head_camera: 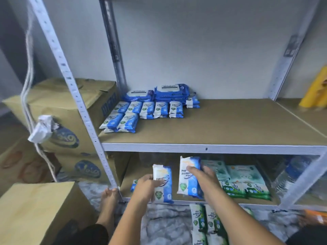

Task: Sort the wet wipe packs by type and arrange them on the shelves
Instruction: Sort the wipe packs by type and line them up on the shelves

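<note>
My left hand (pixel 147 185) grips a blue-and-white wipe pack (pixel 163 184) in front of the lower shelf (pixel 185 202). My right hand (pixel 203 175) holds a second blue-and-white pack (pixel 187 177) a little higher and to the right. On the upper shelf (pixel 230 121) lie rows of matching blue-and-white packs (pixel 141 110), with larger dark blue packs (pixel 159 93) stacked behind them. Green-and-white packs (pixel 244 181) lie on the lower shelf's right part. More green packs (pixel 203 225) rest on the floor below my arms. One small blue pack (pixel 134 185) peeks out behind my left hand.
Cardboard boxes (pixel 58 110) are stacked left of the metal upright (pixel 85 110), and another box (pixel 35 209) sits at the lower left. Plastic water bottles (pixel 293 174) stand at the lower shelf's right end. A yellow bag (pixel 316 91) lies at the far right. My bare foot (pixel 108 197) rests by the shelf's leg.
</note>
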Available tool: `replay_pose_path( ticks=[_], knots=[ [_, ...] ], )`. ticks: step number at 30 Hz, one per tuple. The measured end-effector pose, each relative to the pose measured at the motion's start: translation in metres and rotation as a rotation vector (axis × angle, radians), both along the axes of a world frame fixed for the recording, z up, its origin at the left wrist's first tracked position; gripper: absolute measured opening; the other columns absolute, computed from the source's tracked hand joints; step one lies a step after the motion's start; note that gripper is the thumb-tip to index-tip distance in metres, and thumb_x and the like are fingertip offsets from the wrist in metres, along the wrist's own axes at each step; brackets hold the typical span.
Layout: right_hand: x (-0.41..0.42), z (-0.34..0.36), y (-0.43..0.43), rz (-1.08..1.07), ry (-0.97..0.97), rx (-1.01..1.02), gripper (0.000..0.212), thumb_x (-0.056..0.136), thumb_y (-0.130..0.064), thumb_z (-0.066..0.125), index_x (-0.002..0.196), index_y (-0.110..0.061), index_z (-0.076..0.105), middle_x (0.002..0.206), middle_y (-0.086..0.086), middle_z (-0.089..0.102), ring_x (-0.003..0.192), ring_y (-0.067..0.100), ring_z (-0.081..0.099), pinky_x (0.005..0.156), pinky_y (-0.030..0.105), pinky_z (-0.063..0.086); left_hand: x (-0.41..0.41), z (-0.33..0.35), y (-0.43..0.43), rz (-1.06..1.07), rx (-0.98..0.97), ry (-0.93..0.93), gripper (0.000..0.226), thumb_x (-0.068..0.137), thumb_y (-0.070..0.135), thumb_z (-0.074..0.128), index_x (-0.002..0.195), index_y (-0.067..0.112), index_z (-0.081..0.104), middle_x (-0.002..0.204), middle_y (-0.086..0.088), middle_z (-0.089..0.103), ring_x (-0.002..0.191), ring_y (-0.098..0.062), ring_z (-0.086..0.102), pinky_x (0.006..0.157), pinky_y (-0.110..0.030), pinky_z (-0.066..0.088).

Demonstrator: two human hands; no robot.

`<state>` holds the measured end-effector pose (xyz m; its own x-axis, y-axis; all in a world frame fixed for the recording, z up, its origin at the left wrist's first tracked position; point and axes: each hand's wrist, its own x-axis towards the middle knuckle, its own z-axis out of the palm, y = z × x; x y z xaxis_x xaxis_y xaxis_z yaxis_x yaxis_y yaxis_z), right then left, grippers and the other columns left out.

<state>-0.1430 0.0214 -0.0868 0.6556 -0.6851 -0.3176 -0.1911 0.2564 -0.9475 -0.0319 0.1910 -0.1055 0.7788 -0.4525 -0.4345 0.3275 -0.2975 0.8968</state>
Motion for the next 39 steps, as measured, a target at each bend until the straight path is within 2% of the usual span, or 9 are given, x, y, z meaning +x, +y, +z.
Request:
replay_pose_path(
  ticks=[3,10,15,18,25,32,34,36,39],
  knots=[
    [0.002,0.039,0.001,0.041,-0.084,-0.071,0.01,0.089,-0.016,0.074,0.094,-0.007,0.072,0.085,0.015,0.077,0.074,0.03,0.075,0.066,0.044,0.06,-0.001,0.038,0.003,0.033,-0.098,-0.017,0.026,0.074,0.021,0.079,0.096,0.008,0.074,0.085,-0.022,0.075,0.07,-0.032,0.062,0.063,-0.04,0.041],
    [0.035,0.098,-0.011,0.101,-0.192,-0.116,0.014,0.09,-0.019,0.075,0.1,-0.01,0.072,0.086,0.007,0.078,0.078,0.026,0.076,0.072,0.041,0.061,0.024,0.109,-0.006,0.03,-0.213,-0.085,0.036,0.073,0.019,0.08,0.105,0.005,0.071,0.095,-0.022,0.075,0.091,-0.04,0.071,0.077,-0.046,0.049],
    [0.083,0.107,-0.028,0.104,-0.173,-0.179,0.02,0.086,-0.027,0.078,0.101,-0.014,0.073,0.087,0.003,0.079,0.079,0.024,0.077,0.078,0.045,0.062,0.062,0.132,-0.025,0.097,-0.176,-0.158,0.023,0.086,0.014,0.075,0.107,0.006,0.066,0.088,-0.014,0.077,0.078,-0.033,0.074,0.074,-0.043,0.056],
    [0.111,0.101,-0.038,0.08,-0.141,-0.167,0.02,0.085,-0.026,0.079,0.1,-0.013,0.074,0.085,0.002,0.079,0.079,0.024,0.077,0.08,0.048,0.062,0.093,0.128,-0.038,0.16,-0.048,-0.284,0.018,0.086,0.025,0.076,0.098,0.019,0.063,0.081,-0.003,0.069,0.064,-0.019,0.058,0.063,-0.03,0.044],
    [0.163,0.077,-0.057,0.113,-0.015,-0.168,0.016,0.085,-0.025,0.08,0.093,-0.012,0.074,0.084,0.003,0.078,0.083,0.028,0.076,0.085,0.051,0.06,0.135,0.108,-0.064,0.132,0.19,-0.481,0.034,0.089,0.038,0.067,0.116,0.021,0.058,0.099,0.003,0.065,0.088,-0.013,0.059,0.074,-0.032,0.04],
    [0.179,0.066,-0.064,0.189,0.186,-0.488,0.03,0.086,-0.036,0.071,0.095,-0.007,0.073,0.086,0.007,0.077,0.064,0.024,0.067,0.061,0.032,0.053,0.144,0.104,-0.067,0.022,0.505,-0.763,0.024,0.09,0.038,0.055,0.079,0.018,0.051,0.104,-0.006,0.048,0.1,-0.032,0.051,0.089,-0.039,0.044],
    [0.179,0.065,-0.066,0.163,0.22,-0.582,0.03,0.088,-0.038,0.069,0.104,-0.012,0.073,0.097,0.006,0.076,0.078,0.024,0.07,0.072,0.033,0.056,0.148,0.102,-0.064,0.02,0.524,-0.777,0.032,0.091,0.038,0.056,0.07,0.017,0.043,0.095,-0.007,0.049,0.092,-0.032,0.051,0.081,-0.039,0.044],
    [0.179,0.064,-0.066,0.167,0.254,-0.669,0.053,0.089,-0.042,0.067,0.136,-0.019,0.06,0.127,0.004,0.067,0.111,0.022,0.065,0.096,0.038,0.054,0.148,0.1,-0.064,0.002,0.534,-0.78,0.035,0.092,0.04,0.055,0.068,0.02,0.04,0.085,-0.006,0.051,0.083,-0.029,0.049,0.069,-0.036,0.037],
    [0.17,0.065,-0.06,0.117,0.23,-0.778,0.068,0.091,-0.04,0.067,0.152,-0.025,0.041,0.142,0.001,0.047,0.129,0.021,0.051,0.109,0.04,0.043,0.143,0.099,-0.063,0.013,0.516,-0.838,0.024,0.095,0.041,0.053,0.092,0.017,0.055,0.1,-0.004,0.058,0.092,-0.027,0.054,0.076,-0.037,0.043]
  ],
)
